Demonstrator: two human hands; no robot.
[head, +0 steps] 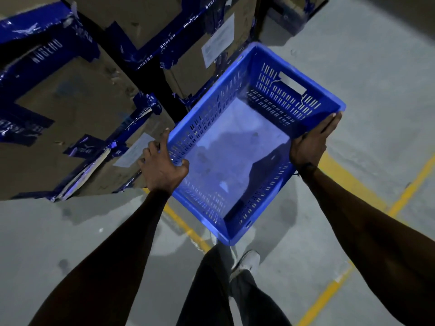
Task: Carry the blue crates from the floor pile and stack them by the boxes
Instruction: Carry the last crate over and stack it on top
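The blue crate (pixel 237 147) is held in the air above the floor (pixel 353 67), open side up and empty, tilted so that its far end with the handle slot points up and to the right. Its walls are slotted, and a crack runs from each end of the handle slot. The left hand (pixel 162 168) grips the long left rim near its middle, thumb hooked inside over the edge and the fingers (pixel 150 149) curled down the outside wall. The right hand (pixel 310 142) clasps the opposite long rim nearer the far corner, palm pressed against the outside wall, its fingers wrapped under and mostly hidden. Both forearms reach out from the bottom of the view.

Just left of the crate stand stacked cardboard boxes (pixel 70 95), sealed with blue printed tape (pixel 47 50) and bearing white paper labels (pixel 135 150); the left hand is close beside the nearest box. Yellow lines (pixel 353 182) are painted on the grey concrete floor beneath the crate. Below, dark trousers (pixel 211 290) and a white shoe (pixel 247 261) are visible.
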